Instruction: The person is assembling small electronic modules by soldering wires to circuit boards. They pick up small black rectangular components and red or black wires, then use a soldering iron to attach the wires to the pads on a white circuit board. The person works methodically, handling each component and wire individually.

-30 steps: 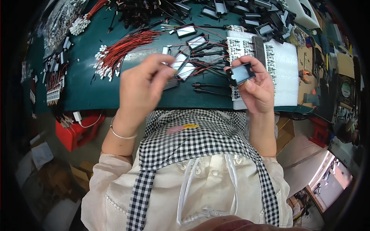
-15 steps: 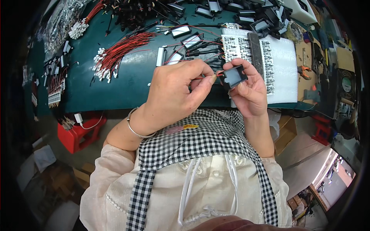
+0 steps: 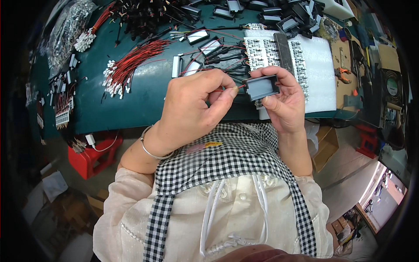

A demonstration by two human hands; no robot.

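My right hand (image 3: 286, 104) holds a small black rectangular plastic housing (image 3: 263, 88) by its edges, fingers behind and thumb at the lower rim. Its hollow grey inside faces up toward me. From the housing's left end runs a thin red wire (image 3: 241, 87), pinched between the thumb and forefinger of my left hand (image 3: 198, 98). The rest of that wire is mostly hidden behind the left hand. Just beyond the hands, several similar housings with wires (image 3: 211, 45) lie on the green table.
A panel of small circuit boards (image 3: 257, 49) with a dark bar (image 3: 284, 53) across it rests on white foam (image 3: 322, 74). Left lies a bundle of red wires with white connectors (image 3: 137, 61). More black housings (image 3: 290, 24) pile up at the back. Orange-handled pliers (image 3: 342, 75) lie right.
The housing has turned in my right hand, so more of its hollow inside shows. My left hand keeps its pinch on the red wire and has shifted slightly left. The view has shifted a little.
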